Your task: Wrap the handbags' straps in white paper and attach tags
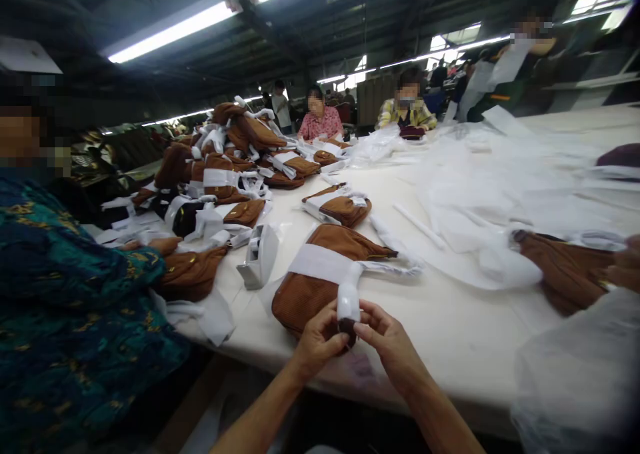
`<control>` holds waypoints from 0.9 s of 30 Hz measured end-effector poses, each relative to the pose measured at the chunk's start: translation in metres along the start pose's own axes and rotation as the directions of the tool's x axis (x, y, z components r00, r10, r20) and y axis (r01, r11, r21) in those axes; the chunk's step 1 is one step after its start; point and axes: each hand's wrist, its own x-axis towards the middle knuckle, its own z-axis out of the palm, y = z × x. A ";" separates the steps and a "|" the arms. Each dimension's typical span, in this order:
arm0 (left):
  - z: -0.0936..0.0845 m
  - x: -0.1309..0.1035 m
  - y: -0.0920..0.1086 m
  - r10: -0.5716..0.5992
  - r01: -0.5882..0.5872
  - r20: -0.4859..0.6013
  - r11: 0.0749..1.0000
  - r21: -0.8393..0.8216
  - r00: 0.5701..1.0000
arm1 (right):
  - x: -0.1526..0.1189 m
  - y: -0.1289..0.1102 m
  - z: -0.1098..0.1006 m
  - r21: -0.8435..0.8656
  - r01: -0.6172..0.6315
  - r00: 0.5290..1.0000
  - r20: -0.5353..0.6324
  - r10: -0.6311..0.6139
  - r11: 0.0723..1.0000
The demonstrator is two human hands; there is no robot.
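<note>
Both hands meet at the near edge of the white table (450, 347), just in front of a brown bag (313, 284). The left hand (317, 339) is curled, thumb and fingers pinching the near end of a white-wrapped strap (348, 294) from the left; the right hand (385, 337) mirrors it from the right, fingers bent and closed on the same end, where a small dark piece shows between the fingertips. The two hands nearly touch each other. The bag lies flat on the table, its long axis running from near left to far right, with a white paper band (317, 263) across its middle. The wrapped strap runs from the band straight toward the hands, and a second white wrapped strip trails off to the right. Just left of the bag stands a grey tape dispenser (260, 257). Farther left a person in a dark patterned sleeve (75, 287) rests a hand on another brown bag (193, 274). A heap of wrapped bags (235, 154) rises at the far left. No writing or brand can be read anywhere.
</note>
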 end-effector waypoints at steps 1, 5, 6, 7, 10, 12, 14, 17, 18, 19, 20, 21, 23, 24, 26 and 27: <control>-0.001 -0.002 -0.003 -0.004 0.004 -0.023 1.000 0.000 1.000 | 0.002 0.002 0.003 -0.001 -0.002 1.000 -0.010 0.002 1.000; -0.010 -0.008 -0.009 -0.057 0.052 -0.088 0.997 -0.053 0.995 | 0.008 0.014 0.013 -0.004 0.027 0.999 -0.018 -0.028 1.000; -0.012 -0.009 -0.008 -0.084 0.075 -0.108 0.994 -0.083 0.991 | 0.009 0.016 0.014 -0.021 0.040 0.999 -0.023 -0.041 0.999; -0.014 -0.009 -0.006 -0.113 0.098 -0.136 0.989 -0.108 0.984 | 0.009 0.019 0.016 -0.046 0.056 0.998 -0.035 -0.057 0.997; -0.013 -0.004 0.006 -0.171 0.156 -0.238 0.985 -0.079 0.956 | 0.009 0.021 0.023 -0.104 0.120 0.988 -0.083 -0.129 0.987; -0.008 0.003 0.010 -0.184 0.194 -0.262 0.981 0.013 0.947 | 0.012 0.021 0.026 -0.090 0.183 0.977 -0.098 -0.191 0.979; -0.001 0.010 0.004 -0.190 0.221 -0.323 0.973 0.063 0.927 | 0.018 0.022 0.024 -0.100 0.216 0.964 -0.138 -0.229 0.971; 0.017 0.021 -0.023 -0.190 0.246 -0.364 0.962 0.115 0.912 | 0.022 0.026 0.011 -0.235 0.223 0.941 -0.203 -0.272 0.946; 0.023 0.025 -0.032 -0.157 0.225 -0.354 0.961 0.161 0.922 | 0.018 0.028 0.007 -0.317 0.203 0.934 -0.223 -0.280 0.927; 0.029 0.029 -0.041 -0.114 0.191 -0.336 0.960 0.204 0.935 | 0.011 0.028 0.001 -0.413 0.177 0.922 -0.249 -0.298 0.893; 0.034 0.034 -0.049 -0.058 0.137 -0.300 0.959 0.249 0.952 | 0.002 0.027 -0.004 -0.517 0.150 0.904 -0.273 -0.328 0.843; 0.036 0.040 -0.056 0.016 0.065 -0.259 0.952 0.300 0.966 | -0.009 0.023 -0.011 -0.626 0.120 0.884 -0.285 -0.370 0.770; 0.035 0.057 -0.067 0.192 -0.106 -0.170 0.903 0.416 0.967 | -0.032 0.002 -0.031 -0.852 0.036 0.849 -0.249 -0.465 0.522; 0.031 0.066 -0.071 0.280 -0.182 -0.135 0.854 0.487 0.950 | -0.041 -0.016 -0.045 -0.934 -0.018 0.849 -0.203 -0.488 0.357; 0.022 0.084 -0.079 0.463 -0.296 -0.084 0.685 0.666 0.882 | -0.050 -0.065 -0.077 -0.989 -0.139 0.846 -0.146 -0.513 0.052; 0.018 0.091 -0.081 0.547 -0.328 -0.066 0.589 0.738 0.834 | -0.051 -0.094 -0.095 -0.984 -0.176 0.827 -0.150 -0.541 0.004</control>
